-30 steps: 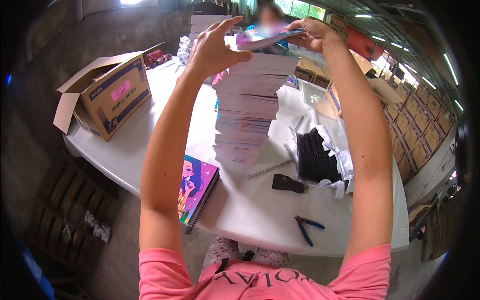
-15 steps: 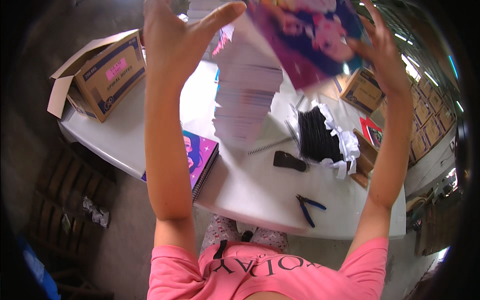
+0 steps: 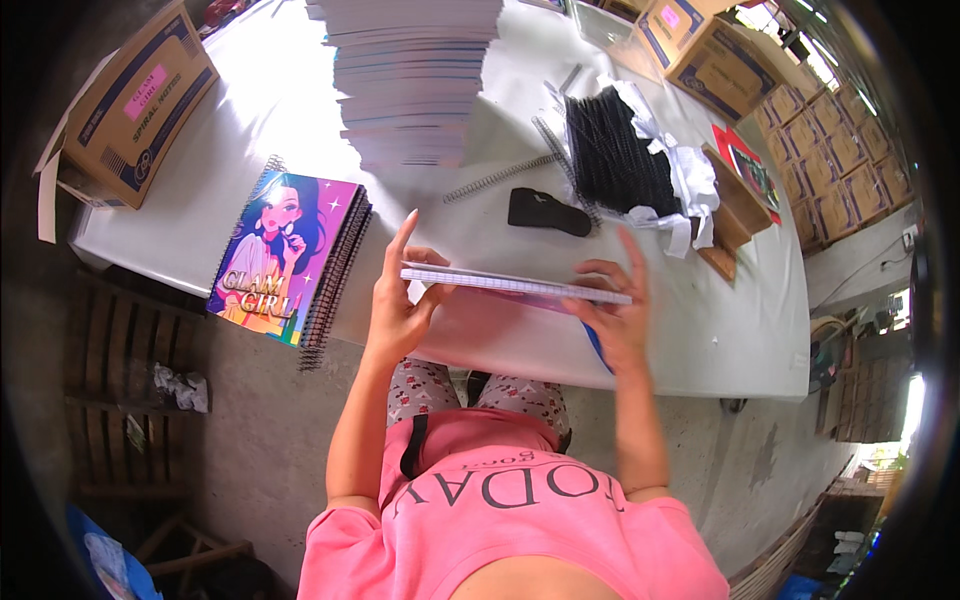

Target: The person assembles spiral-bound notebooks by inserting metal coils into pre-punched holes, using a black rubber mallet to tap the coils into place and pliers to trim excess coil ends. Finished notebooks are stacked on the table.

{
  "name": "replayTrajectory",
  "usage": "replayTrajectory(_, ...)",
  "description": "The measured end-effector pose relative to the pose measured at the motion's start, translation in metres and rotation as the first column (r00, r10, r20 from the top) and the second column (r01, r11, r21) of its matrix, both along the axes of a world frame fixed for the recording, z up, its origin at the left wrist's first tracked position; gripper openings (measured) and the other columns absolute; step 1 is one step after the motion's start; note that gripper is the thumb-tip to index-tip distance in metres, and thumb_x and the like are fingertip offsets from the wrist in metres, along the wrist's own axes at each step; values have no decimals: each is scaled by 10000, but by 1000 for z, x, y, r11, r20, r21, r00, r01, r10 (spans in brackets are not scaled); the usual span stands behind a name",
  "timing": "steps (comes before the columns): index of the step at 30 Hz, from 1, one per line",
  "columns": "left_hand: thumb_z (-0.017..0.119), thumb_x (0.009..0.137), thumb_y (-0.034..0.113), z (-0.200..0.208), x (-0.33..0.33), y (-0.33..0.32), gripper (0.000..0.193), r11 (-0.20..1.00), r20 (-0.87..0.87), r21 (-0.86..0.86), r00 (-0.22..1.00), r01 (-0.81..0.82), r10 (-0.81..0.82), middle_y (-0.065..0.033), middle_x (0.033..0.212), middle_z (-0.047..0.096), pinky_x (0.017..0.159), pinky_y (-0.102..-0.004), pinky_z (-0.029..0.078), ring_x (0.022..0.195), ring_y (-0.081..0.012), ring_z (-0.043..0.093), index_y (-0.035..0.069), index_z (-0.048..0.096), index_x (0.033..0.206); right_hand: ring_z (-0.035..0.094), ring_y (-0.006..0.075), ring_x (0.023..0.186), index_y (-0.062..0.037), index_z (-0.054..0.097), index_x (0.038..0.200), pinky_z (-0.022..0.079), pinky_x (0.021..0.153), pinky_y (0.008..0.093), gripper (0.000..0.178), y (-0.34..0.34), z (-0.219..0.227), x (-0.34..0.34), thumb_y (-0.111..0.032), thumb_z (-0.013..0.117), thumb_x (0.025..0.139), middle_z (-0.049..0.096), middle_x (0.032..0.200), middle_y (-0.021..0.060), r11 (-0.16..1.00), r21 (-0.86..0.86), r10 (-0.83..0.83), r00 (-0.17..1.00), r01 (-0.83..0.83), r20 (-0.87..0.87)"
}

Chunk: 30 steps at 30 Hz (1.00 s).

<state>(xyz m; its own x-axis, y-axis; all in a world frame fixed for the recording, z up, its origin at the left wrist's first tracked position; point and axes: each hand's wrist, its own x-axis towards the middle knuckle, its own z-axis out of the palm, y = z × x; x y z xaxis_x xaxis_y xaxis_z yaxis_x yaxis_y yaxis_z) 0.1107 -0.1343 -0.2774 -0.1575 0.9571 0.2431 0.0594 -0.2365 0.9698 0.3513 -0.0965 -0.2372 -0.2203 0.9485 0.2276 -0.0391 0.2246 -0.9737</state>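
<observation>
White paper pad, edge-on over the near side of the desk, pinched at both ends by my left fingers and right fingers; uneven grip could skew or drop it.

White surface with stationery
Cardboard box, spiral notebooks, paper stack, loose coil, black object, bundled black coils.

The held sheaf is paper, matt at its edge; the top notebook has a glossy cover. The desk looks smooth and shiny, the carton matt cardboard, the floor dull concrete.
</observation>
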Motion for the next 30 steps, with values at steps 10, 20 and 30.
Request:
replayTrajectory(10, 815, 664, 200, -15, 12, -2, 776, 968, -263, -61, 939, -244, 220, -86, 1072, 536, 963, -339, 348, 1051, -186, 491, 16, 373, 1275, 547, 59, 750, -42, 549, 869, 455, 706, 209, 249, 4, -43, -13, 38, 696, 684, 600, 804, 10, 926, -375, 21, 999, -38, -48)
replayTrajectory(20, 691, 730, 171, 49, 61, -2, 389, 890, -769, 455, 503, -5, 396, -35, 906, 493, 1094, -535, 96, 989, -216, 518, 179, 603, 1109, 560, 104, 840, -40, 567, 984, 442, 766, 238, 253, 57, -7, 6, 12, 551, 737, 617, 934, 28, 836, -211, 546, 724, -507, 422)
replayTrajectory(30, 618, 702, 124, 42, 62, 2, 442, 841, -732, 541, 484, -15, 480, -14, 843, 449, 1102, -524, 37, 923, -141, 523, 218, 608, 1134, 590, 277, 915, -145, 620, 1070, 457, 837, 421, 305, 171, 3, -87, -270, 652, 793, 625, 911, 114, 927, 183, -70, 331, -326, 941)
